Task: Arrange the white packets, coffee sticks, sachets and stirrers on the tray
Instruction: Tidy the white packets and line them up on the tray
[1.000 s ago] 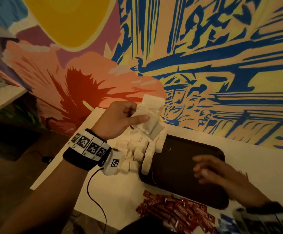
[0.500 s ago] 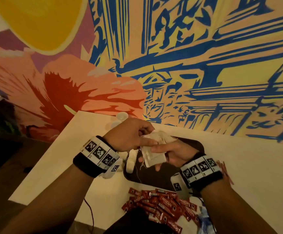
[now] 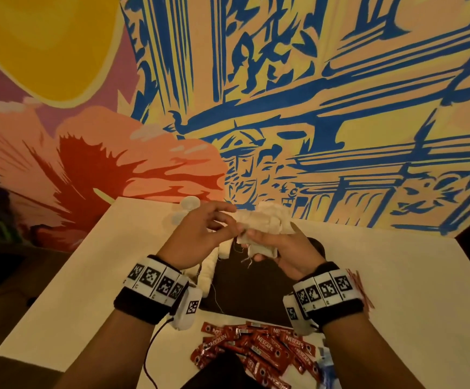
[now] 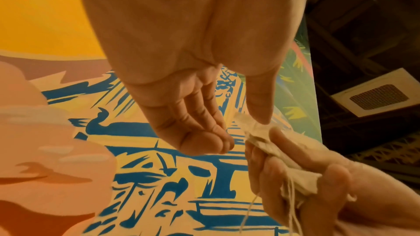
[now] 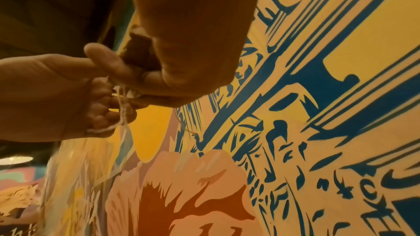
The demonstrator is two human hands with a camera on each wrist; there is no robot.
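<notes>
A bunch of soft white paper packets with loose threads is clutched in the right hand above the dark rectangular tray's far edge. The left hand, fingers loosely spread, is held against the bunch, thumb touching it. Red foil coffee sticks are heaped at the white table's near edge.

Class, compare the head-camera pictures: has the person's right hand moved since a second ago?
Yes. The right hand has risen from low over the dark tray towards its far left edge, where it now holds the white packets.
</notes>
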